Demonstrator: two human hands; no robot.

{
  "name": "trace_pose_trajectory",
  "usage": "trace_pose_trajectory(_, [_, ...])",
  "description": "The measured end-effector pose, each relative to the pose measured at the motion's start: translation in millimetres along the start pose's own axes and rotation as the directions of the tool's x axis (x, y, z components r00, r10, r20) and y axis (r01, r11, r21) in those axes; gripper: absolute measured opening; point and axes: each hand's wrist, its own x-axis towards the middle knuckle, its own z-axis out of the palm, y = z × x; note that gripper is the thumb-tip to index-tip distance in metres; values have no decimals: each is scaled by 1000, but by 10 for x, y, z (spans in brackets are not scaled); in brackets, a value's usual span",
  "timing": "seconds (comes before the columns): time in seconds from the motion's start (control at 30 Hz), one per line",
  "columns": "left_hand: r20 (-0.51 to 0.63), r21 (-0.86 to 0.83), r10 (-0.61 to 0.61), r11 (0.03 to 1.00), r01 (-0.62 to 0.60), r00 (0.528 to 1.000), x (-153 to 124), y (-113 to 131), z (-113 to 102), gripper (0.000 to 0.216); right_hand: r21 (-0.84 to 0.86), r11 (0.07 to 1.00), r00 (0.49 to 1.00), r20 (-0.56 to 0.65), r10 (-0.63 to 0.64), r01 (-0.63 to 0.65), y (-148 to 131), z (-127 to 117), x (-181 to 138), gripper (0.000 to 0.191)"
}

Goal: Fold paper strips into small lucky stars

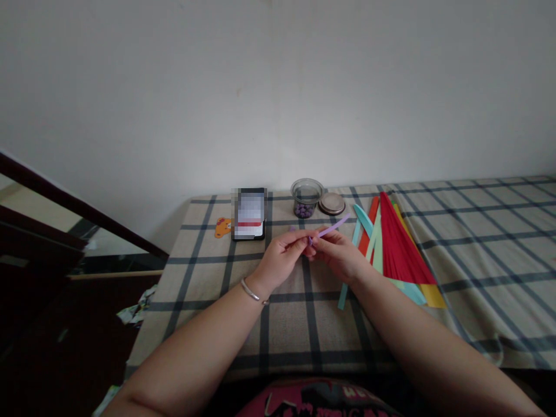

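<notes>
Both my hands meet over the middle of the checked cloth and pinch a thin purple paper strip (pixel 333 226). My left hand (pixel 281 258), with a silver bracelet on the wrist, closes its fingertips on the strip's near end. My right hand (pixel 337 253) pinches the same spot from the right, and the strip's free end sticks up and to the right. A fan of coloured paper strips (pixel 397 246), red, teal, green, orange and yellow, lies just right of my right hand.
A clear jar (pixel 306 198) with small purple pieces stands at the back, its lid (pixel 332 203) beside it. A phone (pixel 249 214) and an orange sticker (pixel 223 227) lie at back left. The table's left edge (pixel 152 301) drops to a dark floor.
</notes>
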Motion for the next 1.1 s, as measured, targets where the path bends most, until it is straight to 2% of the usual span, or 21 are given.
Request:
trace_pose_trajectory(0.13, [23, 155, 84, 984, -87, 996, 0, 9, -22, 28, -46, 999, 1000, 2, -9, 9, 12, -14, 16, 24])
trace_pose_trajectory(0.33, [12, 407, 217, 890, -203, 976, -36, 99, -12, 29, -106, 994, 991, -123, -52, 39, -4, -5, 22, 25])
trace_pose_trajectory(0.5, [35, 503, 278, 825, -257, 960, -62, 129, 5, 28, -168, 983, 977, -188, -103, 72, -14, 22, 31, 27])
trace_pose_trajectory(0.63, [-53, 463, 233, 867, -183, 971, -59, 71, 10, 27, -225, 970, 969, -200, -142, 96, 12, 15, 47, 25])
trace_pose_trajectory(0.87, [-87, 433, 219, 887, -161, 972, -41, 38, 10, 16, -252, 958, 959, -210, -191, 136, 1, 23, 35, 24])
trace_pose_trajectory(1.1, [-120, 193, 91, 979, -66, 989, -29, 23, 17, 20, -248, 960, 958, -219, -186, 130, -6, 37, 22, 25])
